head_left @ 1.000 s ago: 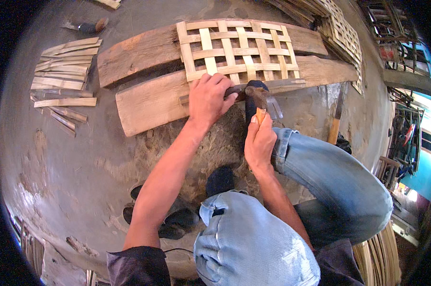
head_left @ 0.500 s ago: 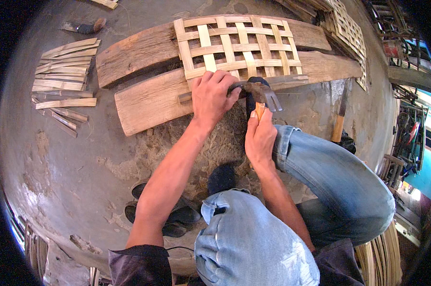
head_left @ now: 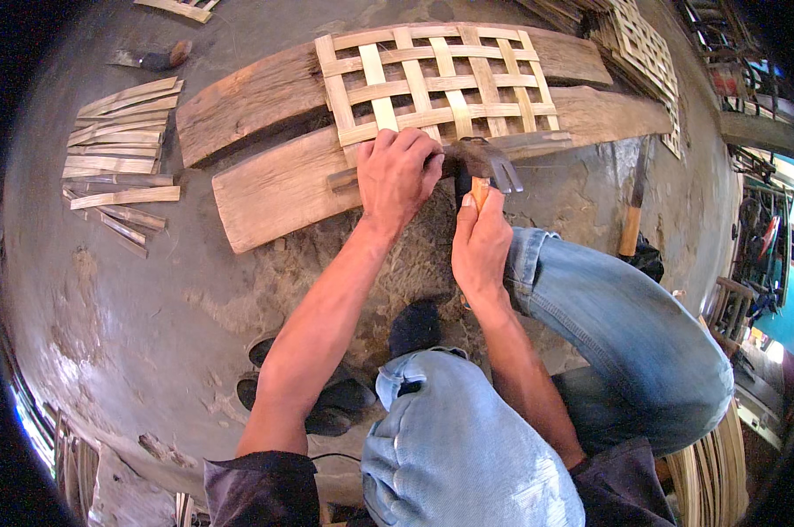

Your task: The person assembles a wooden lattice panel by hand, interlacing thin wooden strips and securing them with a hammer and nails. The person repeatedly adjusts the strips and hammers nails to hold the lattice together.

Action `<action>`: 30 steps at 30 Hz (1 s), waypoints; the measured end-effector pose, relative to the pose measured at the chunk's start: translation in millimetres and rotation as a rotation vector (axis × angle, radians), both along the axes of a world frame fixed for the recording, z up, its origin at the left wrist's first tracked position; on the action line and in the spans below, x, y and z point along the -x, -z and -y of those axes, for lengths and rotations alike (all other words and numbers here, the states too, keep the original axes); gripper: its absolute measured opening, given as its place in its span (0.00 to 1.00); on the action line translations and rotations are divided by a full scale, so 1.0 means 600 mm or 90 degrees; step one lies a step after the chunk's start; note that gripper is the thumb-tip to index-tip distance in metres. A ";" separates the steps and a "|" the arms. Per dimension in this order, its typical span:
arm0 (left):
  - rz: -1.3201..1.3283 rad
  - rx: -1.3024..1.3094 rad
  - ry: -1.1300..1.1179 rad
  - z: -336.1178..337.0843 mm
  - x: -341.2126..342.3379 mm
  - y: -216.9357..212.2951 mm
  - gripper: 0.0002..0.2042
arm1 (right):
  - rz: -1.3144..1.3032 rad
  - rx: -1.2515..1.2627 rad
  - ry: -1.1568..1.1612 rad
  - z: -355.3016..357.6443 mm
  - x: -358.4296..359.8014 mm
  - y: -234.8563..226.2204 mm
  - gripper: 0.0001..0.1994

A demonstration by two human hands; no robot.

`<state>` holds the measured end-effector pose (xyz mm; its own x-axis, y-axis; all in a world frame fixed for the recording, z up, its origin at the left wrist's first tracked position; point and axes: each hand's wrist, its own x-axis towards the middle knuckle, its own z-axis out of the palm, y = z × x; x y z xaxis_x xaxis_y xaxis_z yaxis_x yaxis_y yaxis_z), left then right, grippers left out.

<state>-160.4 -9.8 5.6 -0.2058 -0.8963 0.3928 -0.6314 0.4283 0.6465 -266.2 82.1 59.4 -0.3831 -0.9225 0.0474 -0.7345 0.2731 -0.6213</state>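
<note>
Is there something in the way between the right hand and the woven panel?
Yes. The head of the hammer that the right hand grips is there, and past it a narrow strip lies along the near edge of the woven panel.

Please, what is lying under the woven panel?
Through the openings of the woven panel, two wooden planks and a dark gap between them show. Surfaces beneath its strips are covered, unseen.

A pale, rectangular lattice of woven strips (head_left: 450, 84) lies flat; beside its near edge are a narrow brown slat (head_left: 537, 143) and an orange-handled, brownish metal claw hammer (head_left: 478, 161).
</note>
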 end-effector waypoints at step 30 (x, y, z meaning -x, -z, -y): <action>0.033 -0.069 0.125 0.015 -0.070 -0.004 0.10 | -0.017 -0.009 0.002 0.016 -0.004 -0.043 0.09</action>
<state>-118.2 -19.0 8.0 -0.3979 -0.8735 0.2804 -0.5764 0.4758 0.6643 -263.7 72.4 85.4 -0.3845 -0.9220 0.0444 -0.7498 0.2839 -0.5977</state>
